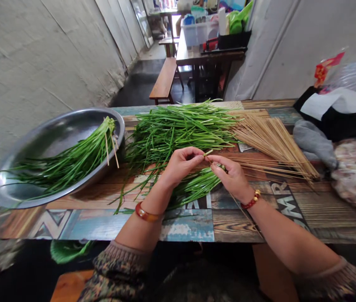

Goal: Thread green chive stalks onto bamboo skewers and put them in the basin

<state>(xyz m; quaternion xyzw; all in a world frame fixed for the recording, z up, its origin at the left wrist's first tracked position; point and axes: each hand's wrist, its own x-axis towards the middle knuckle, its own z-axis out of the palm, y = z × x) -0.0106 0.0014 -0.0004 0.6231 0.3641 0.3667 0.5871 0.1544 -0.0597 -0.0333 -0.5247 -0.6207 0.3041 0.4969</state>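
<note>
Over the middle of the worktop, the fingers of my left hand pinch a slim green stalk by its pale end, while those of my right hand close right beside them on what look like thin sticks, slanting down toward the near edge. Just below lies a small bunch of greens; beyond spreads the large heap, with bamboo skewers to its right. I judge the stalk almost weightless, smooth, perhaps slippery if damp, and easily bruised or split; its firmer pale end is the place to grip, lightly. The sticks should be light but stiff. On my left, the metal basin holds another bunch, two sticks poking out near the rim.
</note>
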